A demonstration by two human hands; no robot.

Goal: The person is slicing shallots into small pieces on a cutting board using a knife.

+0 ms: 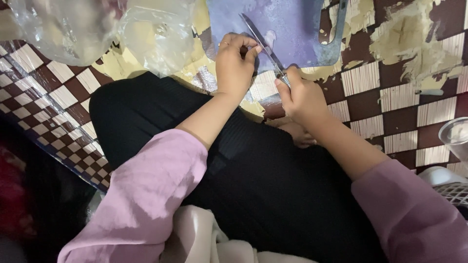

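Note:
My right hand (301, 96) grips the handle of a slim metal knife (259, 40), whose blade slants up and left over a purple cutting board (297, 29) lying on the floor. My left hand (234, 65) is curled at the board's near edge, its fingertips touching the blade side; whatever it pinches is hidden under the fingers. Both arms wear pink sleeves and reach over my black-clad knee (146, 112).
Crumpled clear plastic bags (97, 29) lie at the top left. The floor covering (404, 102) is a worn brown-and-cream checker pattern. A clear cup rim (456, 136) and a white basket (451, 187) sit at the right edge.

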